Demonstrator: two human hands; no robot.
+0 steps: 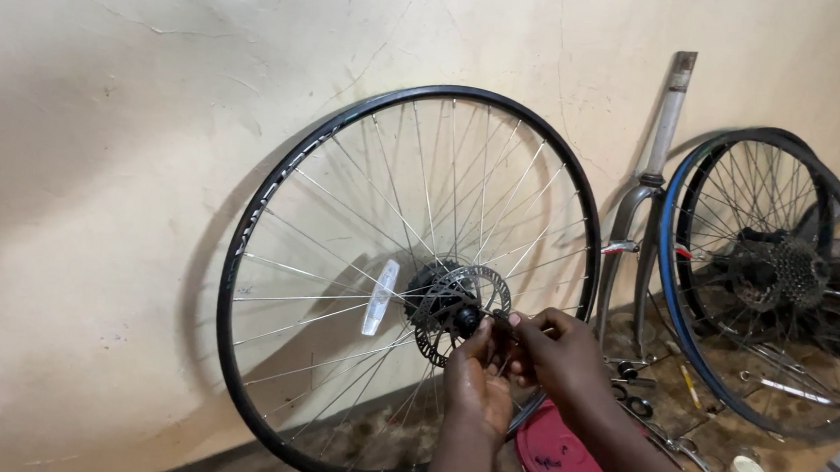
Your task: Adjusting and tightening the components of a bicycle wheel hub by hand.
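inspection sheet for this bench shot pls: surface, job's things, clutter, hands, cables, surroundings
Surface: stained brown bench, partly covered with tools.
Job's things: black spoked wheel standing upright near the wall; disc rotor at the hub; clear reflector on the spokes.
Clutter: red round lid, small white tub, loose hand tools, a pencil.
Hands: left hand and right hand both pinched at the axle end; whether they hold a small part cannot be told.
Cables: nothing seen.
Surroundings: cracked cream wall; grey fork and a second wheel with cassette leaning on it.
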